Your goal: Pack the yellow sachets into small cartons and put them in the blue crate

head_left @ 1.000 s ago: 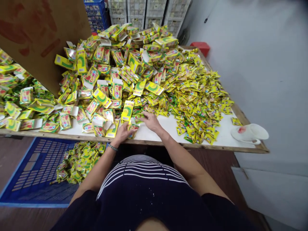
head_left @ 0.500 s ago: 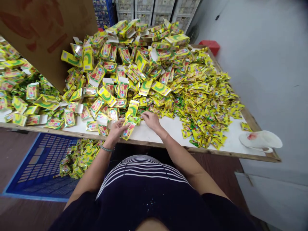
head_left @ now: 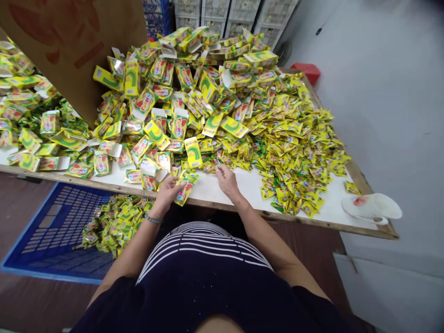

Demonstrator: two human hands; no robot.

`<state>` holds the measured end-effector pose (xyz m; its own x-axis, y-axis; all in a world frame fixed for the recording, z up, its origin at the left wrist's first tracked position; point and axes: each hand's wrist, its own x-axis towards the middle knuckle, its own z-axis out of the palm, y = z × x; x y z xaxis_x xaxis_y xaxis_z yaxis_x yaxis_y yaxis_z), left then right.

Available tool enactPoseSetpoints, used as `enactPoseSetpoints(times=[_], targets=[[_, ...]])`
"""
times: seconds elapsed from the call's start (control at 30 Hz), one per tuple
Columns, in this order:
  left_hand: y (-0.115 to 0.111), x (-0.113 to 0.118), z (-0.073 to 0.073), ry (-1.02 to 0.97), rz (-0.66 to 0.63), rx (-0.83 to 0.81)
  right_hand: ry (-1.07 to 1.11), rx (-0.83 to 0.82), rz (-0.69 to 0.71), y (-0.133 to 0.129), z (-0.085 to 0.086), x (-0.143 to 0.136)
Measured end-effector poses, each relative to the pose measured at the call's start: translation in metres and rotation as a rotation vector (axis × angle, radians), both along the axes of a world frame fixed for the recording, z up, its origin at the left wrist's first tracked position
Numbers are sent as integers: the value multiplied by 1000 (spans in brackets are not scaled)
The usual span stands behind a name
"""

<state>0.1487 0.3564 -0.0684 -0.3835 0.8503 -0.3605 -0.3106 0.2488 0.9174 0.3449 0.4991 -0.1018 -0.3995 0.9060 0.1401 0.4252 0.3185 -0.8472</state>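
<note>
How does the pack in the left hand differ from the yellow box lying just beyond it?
The pack shows red pictures and lettering, while the yellow box shows a green curved band. The pack is held by the left hand at the table edge; the yellow box lies on the heap, with no hand on it. Both have yellow and green print.

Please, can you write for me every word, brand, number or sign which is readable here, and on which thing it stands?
No text reads surely.
Pack in the left hand: colourful letters, too blurred.
Boxes in the pile: lettering too small.
Small packets: print too small.
Cardboard: red marks, no readable word.
</note>
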Motion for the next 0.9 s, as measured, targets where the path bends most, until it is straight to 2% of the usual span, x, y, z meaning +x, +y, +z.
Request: enactPoseSetpoints(times=[0.07,0.13,0.2,0.37,0.47,0.67,0.8,0.9], targets=[[0,2,-1,24,-33,-13,110,-157,-18,1,5,5],[0,4,-3,92,-66,-22,160,-224,-19,0,12,8],[0,6,-5,183,-99,-20,123,-183,7,-3,21,9],[1,10,-10,323,-143,29,-126,11,136,-18,44,7],[0,16,-10,346,-140,50,-105,47,150,-27,48,4],[1,26,-5,187,-164,76,113,-36,-39,-37,41,-9],[1,30,3,-56,-100,102,125,26,-29,-48,40,-14],[0,33,8,-145,-93,95,125,65,-36,-56,41,-14]])
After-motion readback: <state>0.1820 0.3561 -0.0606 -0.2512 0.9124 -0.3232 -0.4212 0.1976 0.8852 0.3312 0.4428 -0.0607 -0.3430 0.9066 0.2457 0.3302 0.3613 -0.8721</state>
